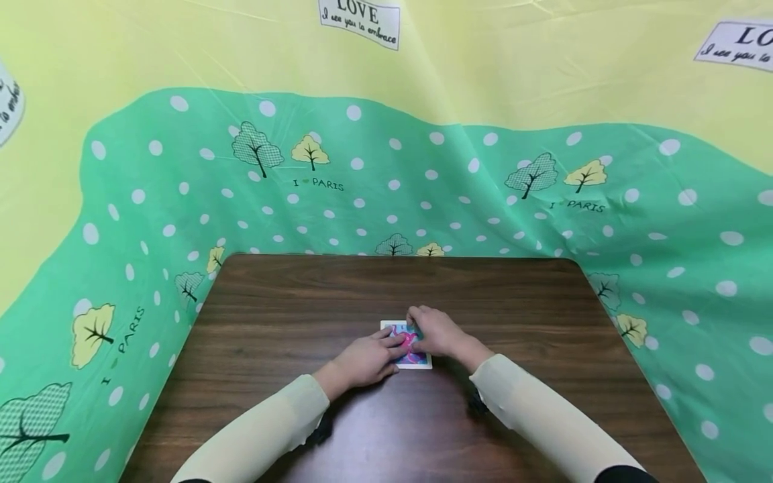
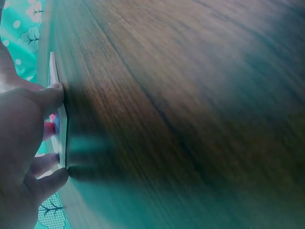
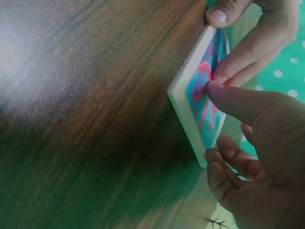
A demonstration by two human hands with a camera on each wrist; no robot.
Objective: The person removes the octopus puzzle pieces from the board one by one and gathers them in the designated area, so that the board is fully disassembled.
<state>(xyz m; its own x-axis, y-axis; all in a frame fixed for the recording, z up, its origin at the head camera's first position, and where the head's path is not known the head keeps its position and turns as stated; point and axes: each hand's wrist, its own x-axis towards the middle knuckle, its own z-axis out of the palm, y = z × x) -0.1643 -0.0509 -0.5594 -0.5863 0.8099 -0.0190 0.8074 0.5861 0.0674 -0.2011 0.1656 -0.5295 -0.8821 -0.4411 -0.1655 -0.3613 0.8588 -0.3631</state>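
Note:
A small square board [image 1: 413, 363] with a white border and a pink and blue picture lies flat on the brown table. My left hand [image 1: 364, 360] rests over its left side, fairly straight fingers reaching onto the picture and the thumb at the near edge. From the right, my right hand [image 1: 439, 331] grips the board, thumb on the picture and bent fingers at the far edge. The right wrist view shows the thumb [image 3: 238, 101] touching the picture beside the left fingers [image 3: 243, 57]. Both hands cover part of the picture.
The dark wood-grain table [image 1: 290, 288] stretches around the hands. Green and yellow cloth [image 1: 392, 181] printed with dots and trees hangs behind it and along both sides.

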